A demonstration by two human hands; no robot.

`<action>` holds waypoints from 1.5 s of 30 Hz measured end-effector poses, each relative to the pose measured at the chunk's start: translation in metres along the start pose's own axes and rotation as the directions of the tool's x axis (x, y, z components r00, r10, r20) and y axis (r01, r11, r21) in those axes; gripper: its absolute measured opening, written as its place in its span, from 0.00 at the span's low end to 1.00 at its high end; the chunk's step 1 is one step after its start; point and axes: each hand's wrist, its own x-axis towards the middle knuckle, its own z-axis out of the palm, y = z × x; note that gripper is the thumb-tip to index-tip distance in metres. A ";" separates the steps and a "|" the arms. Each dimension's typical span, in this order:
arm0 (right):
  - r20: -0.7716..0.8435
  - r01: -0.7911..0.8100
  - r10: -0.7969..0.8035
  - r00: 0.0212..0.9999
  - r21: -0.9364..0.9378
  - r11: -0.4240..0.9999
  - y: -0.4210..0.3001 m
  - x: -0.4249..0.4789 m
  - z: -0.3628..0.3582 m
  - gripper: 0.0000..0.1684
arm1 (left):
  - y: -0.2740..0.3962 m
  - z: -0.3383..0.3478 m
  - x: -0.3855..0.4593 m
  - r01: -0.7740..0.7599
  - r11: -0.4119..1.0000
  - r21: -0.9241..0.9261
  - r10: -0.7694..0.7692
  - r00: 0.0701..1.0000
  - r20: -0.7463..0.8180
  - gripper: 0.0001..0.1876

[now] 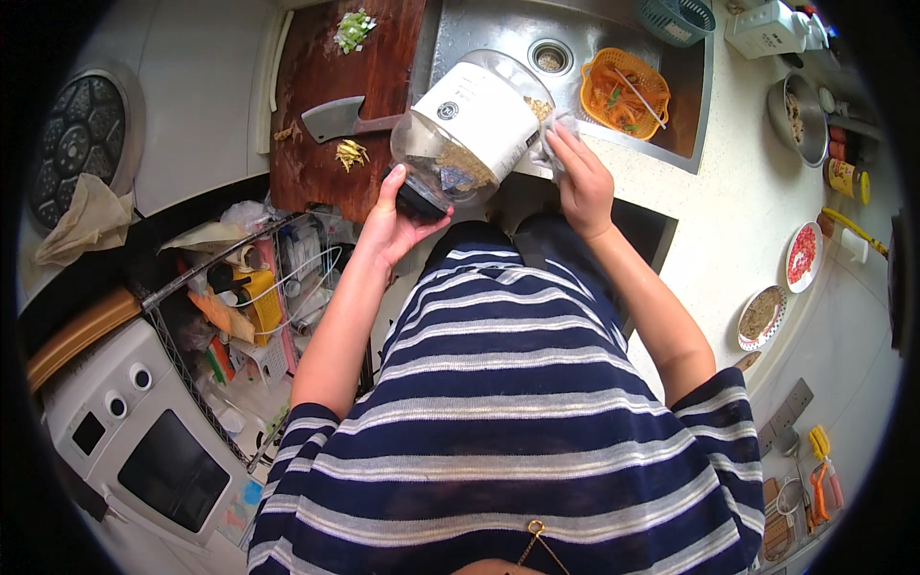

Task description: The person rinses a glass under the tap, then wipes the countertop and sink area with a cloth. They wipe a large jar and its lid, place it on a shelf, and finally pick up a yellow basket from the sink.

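A large clear plastic jar (474, 122) with a white label is tilted in front of me, some dry tan contents inside. Its black lid end is gripped by my left hand (394, 223), thumb along the side. At the other end, my right hand (583, 172) presses a crumpled greyish cloth or plastic wrap (557, 136) against the jar. Behind the jar lies a cleaver (338, 118) on a dark wooden cutting board (302, 154), its handle partly hidden. Thin yellowish strips (351, 154) and chopped scallion (353, 31) sit on the board.
The steel sink (496, 25) holds an orange basket (589, 93) of peelings and a blue-green basket (675, 21). Along the right counter stand a metal bowl (775, 100), a plate of red pieces (808, 280) and a plate of brownish food (762, 313). A wire rack (172, 287) stands at left.
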 end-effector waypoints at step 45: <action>0.317 -0.506 0.411 0.855 0.687 0.522 -0.008 0.039 0.015 0.25 | -0.038 -0.017 -0.008 0.090 0.983 -0.160 -0.096 0.995 -0.029 0.52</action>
